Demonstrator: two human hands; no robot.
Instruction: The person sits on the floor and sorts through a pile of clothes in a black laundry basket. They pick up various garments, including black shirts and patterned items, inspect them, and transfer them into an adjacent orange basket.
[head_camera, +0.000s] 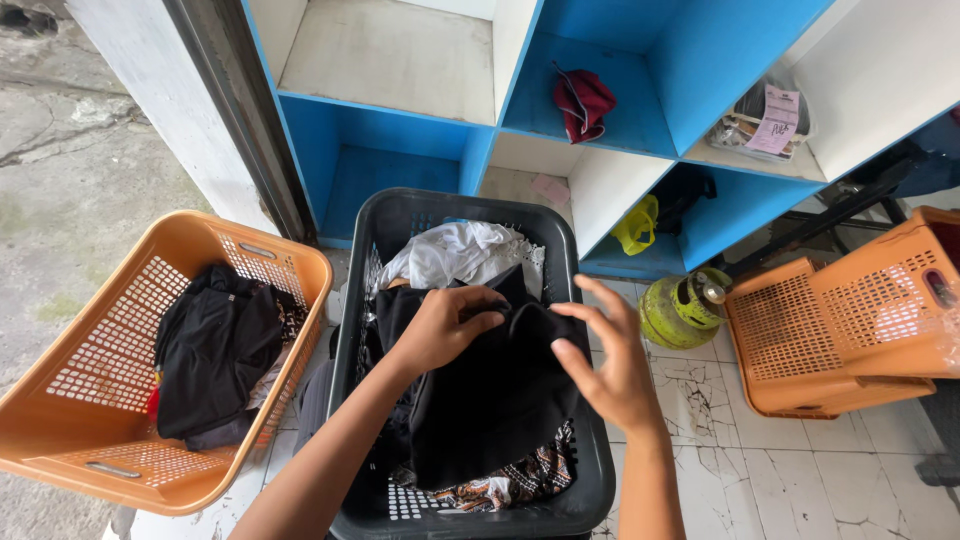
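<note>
Laundry fills a dark grey basket (590, 480) standing on the cracked white floor tiles (800, 480) in the head view, directly below the camera. The left hand (440, 328) is closed on the upper edge of a black garment (490, 400) that lies on top of the pile, fingers curled into the cloth. The right hand (608, 365) is open just beside the garment's right edge, fingers spread and slightly bent, thumb touching or nearly touching the fabric. Behind the black garment, at the basket's far end, lies a crumpled white cloth (455, 252); under its near edge a patterned brown and white fabric (520, 482) shows. To the left, close against the grey basket, an orange basket (90, 400) holds black clothing (215, 350). To the right stand two more orange baskets (850, 330), tipped on their sides, and between them and the grey basket a yellow-green gas cylinder (680, 310) lies near the shelving. Blue and white shelving (490, 140) rises behind, with a red cloth (583, 103) in one compartment, a bagged bundle (765, 125) in another, and a yellow bag (637, 228) lower down.
</note>
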